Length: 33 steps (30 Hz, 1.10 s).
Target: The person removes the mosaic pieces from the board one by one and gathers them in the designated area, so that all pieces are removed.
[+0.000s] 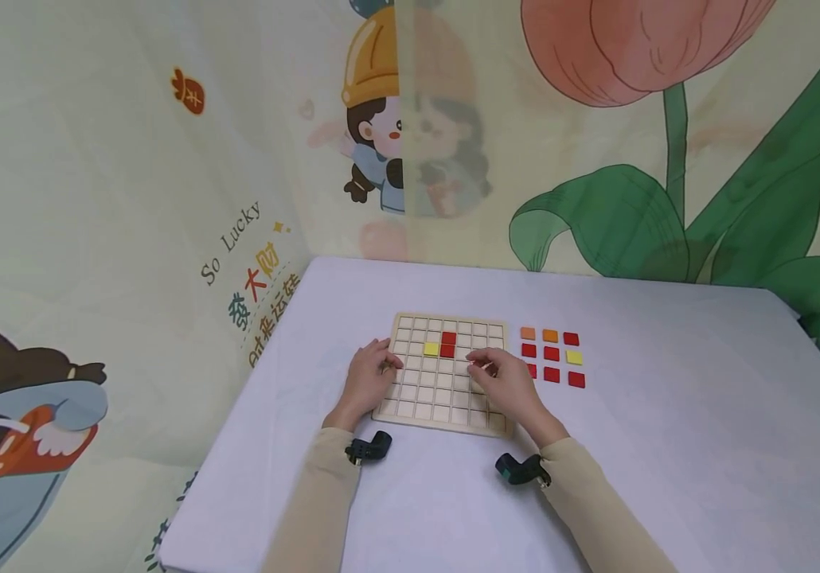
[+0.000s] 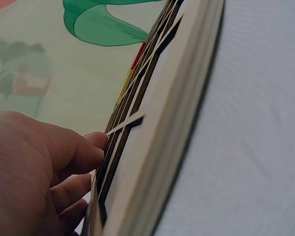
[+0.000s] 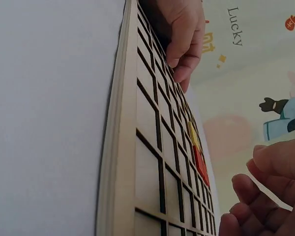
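A square wooden grid board [image 1: 430, 395] lies on the table between my hands. Near its middle are two red tiles [image 1: 448, 344], one above the other, and a yellow tile [image 1: 431, 348] beside them. My left hand [image 1: 369, 378] rests at the board's left edge, its loosely bent fingertips at the rim. Over the board's right side hovers my right hand [image 1: 513, 387], with thumb and fingers bent and apart; no tile shows between them in the right wrist view. It partly covers a red tile [image 1: 532, 372] behind it.
Right of the board, loose tiles lie in three rows: orange tiles [image 1: 549, 336], several red tiles [image 1: 552, 374] and a yellow tile [image 1: 574, 357]. A white cloth covers the table [image 1: 682, 414]. Printed curtains [image 1: 453, 231] hang behind and to the left.
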Each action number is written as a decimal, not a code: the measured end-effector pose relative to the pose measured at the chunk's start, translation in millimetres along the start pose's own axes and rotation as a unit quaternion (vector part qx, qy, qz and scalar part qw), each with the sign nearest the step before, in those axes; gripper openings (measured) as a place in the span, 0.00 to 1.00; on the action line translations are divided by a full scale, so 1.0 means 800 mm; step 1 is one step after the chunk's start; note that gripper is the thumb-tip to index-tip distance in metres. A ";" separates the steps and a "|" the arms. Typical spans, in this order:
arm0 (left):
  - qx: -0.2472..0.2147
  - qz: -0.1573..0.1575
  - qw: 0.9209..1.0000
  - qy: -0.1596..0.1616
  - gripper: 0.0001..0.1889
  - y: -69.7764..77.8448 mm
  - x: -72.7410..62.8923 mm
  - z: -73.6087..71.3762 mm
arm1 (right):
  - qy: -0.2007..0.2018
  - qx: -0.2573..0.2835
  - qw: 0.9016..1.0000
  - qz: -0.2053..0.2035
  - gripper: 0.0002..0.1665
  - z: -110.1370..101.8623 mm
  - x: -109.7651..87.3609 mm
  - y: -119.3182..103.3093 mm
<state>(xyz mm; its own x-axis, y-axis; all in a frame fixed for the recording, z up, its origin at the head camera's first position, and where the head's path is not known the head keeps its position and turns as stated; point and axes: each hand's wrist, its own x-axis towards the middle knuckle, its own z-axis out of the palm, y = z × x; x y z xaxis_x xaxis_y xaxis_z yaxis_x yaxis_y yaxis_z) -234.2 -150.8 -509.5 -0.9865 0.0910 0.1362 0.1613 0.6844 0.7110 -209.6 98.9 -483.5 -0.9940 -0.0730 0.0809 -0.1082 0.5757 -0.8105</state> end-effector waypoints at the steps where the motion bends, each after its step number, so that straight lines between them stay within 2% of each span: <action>1: 0.000 -0.002 1.000 -0.001 0.07 0.000 0.000 0.000 | -0.004 0.000 1.000 -0.001 0.14 0.002 0.003 -0.003; 9: 0.000 -0.007 1.000 -0.005 0.08 -0.001 0.000 -0.001 | -0.029 -0.023 0.999 -0.014 0.13 0.021 0.026 -0.008; 20: -0.001 -0.015 1.000 -0.002 0.08 -0.002 0.000 -0.001 | -0.029 -0.030 0.999 0.000 0.11 0.044 0.049 -0.009; 27: -0.004 -0.012 1.000 0.001 0.08 -0.002 0.001 0.000 | -0.016 -0.050 0.999 0.002 0.11 0.048 0.055 -0.008; 33: -0.009 -0.012 1.000 -0.002 0.07 -0.002 0.002 0.001 | -0.019 -0.069 0.997 0.008 0.14 0.047 0.058 -0.006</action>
<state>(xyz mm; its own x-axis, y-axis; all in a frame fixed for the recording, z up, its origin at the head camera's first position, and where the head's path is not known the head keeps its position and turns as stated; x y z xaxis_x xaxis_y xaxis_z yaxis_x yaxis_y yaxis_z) -235.7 -151.1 -511.2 -0.9902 0.0779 0.1158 0.1379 0.6738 0.7260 -254.9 61.6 -497.7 -0.9947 -0.0925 0.0444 -0.0959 0.6840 -0.7232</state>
